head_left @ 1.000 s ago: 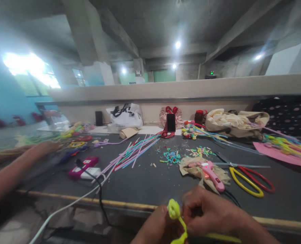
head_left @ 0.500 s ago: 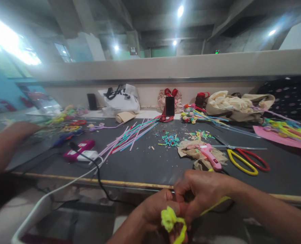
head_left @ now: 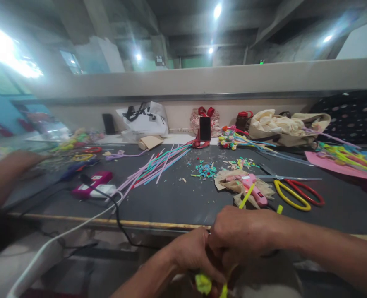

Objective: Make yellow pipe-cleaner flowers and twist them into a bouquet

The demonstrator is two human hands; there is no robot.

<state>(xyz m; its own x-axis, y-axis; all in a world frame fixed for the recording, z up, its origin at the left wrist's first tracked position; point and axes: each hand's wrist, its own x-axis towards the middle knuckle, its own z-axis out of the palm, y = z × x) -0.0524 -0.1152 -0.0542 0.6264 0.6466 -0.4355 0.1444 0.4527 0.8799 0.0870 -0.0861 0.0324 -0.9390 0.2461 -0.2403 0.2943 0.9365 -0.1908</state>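
Low in front of the table edge, my left hand (head_left: 193,251) is closed on a yellow flower-like bundle (head_left: 203,284) of thin ribbon or flattened straw. A loose yellow tail hangs beside it at the bottom of the view. Pressed against the left, my right hand (head_left: 241,231) is closed with its fingers curled inward and mostly hidden. Yellow strip ends (head_left: 247,196) stick up behind it. Just beyond lies a pink glue gun (head_left: 254,188) on crumpled brown paper (head_left: 228,181). To its right are scissors (head_left: 291,195) with one yellow and one red handle loop.
Pastel straws (head_left: 155,169) lie across the dark table (head_left: 167,203), near small cut pieces (head_left: 205,169). A purple-and-white power strip (head_left: 93,185) trails a white cable (head_left: 62,236). A phone (head_left: 205,129) stands upright at the back. Another person's arm (head_left: 11,176) reaches in from the left.
Both my hands have sunk slightly, and the yellow bundle has dropped toward the bottom edge. My right hand has turned over more, and yellow strip ends now stand up behind it.
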